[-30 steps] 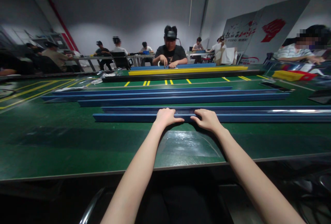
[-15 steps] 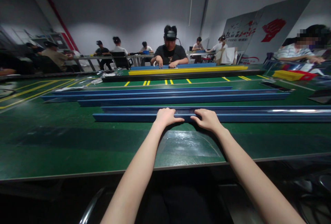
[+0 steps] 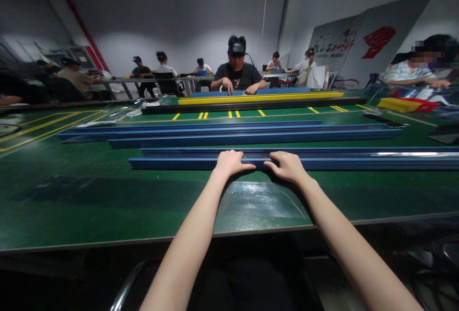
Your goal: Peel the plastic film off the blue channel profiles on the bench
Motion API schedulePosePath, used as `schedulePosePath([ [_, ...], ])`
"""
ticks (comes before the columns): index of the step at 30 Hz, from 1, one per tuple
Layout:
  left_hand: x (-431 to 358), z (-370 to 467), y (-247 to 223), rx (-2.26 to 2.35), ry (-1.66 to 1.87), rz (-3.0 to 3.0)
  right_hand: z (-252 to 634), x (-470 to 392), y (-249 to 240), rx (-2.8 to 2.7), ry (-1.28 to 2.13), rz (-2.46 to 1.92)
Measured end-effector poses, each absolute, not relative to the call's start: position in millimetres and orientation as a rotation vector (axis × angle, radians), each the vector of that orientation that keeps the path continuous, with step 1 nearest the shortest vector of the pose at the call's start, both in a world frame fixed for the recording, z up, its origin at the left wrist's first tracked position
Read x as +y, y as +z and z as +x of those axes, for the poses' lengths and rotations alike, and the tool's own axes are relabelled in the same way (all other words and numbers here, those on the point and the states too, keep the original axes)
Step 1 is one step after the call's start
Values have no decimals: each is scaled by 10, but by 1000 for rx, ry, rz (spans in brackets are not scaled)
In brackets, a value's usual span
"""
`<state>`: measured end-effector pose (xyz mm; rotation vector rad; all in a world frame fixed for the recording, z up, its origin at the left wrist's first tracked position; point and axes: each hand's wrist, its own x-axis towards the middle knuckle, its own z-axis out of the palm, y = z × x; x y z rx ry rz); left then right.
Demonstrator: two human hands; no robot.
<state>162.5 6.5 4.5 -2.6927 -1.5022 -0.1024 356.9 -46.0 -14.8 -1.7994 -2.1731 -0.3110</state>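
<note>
A long blue channel strip (image 3: 179, 163) lies across the green table in front of me, its two raised walls running left to right. My left hand (image 3: 229, 161) grips its near wall, thumb along the front face and fingers over the top. Just to the right, my right hand (image 3: 286, 164) holds the same wall in the same way, its thumb pointing toward the left one. The fingertips of both hands are hidden inside the channel. A clear plastic sheet (image 3: 263, 201) lies on the table between my forearms.
Several more blue strips (image 3: 251, 137) lie behind mine. Farther back are a black strip (image 3: 251, 106) and a yellow strip (image 3: 261, 98). A co-worker (image 3: 236, 74) sits opposite with both hands at another blue strip. Yellow and red trays (image 3: 401, 105) stand at right. The green table (image 3: 107, 215) ends close to me.
My hands and the strip under them have stayed still. Across the table, the co-worker's hands and the blue strip by them have shifted slightly to the right.
</note>
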Motion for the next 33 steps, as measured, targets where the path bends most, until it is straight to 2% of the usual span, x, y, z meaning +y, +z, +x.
schedulePosePath([
  [33,86,1627,16,-1491,-134,-2688,3574,-462,-157,-2178,-349,-1772],
])
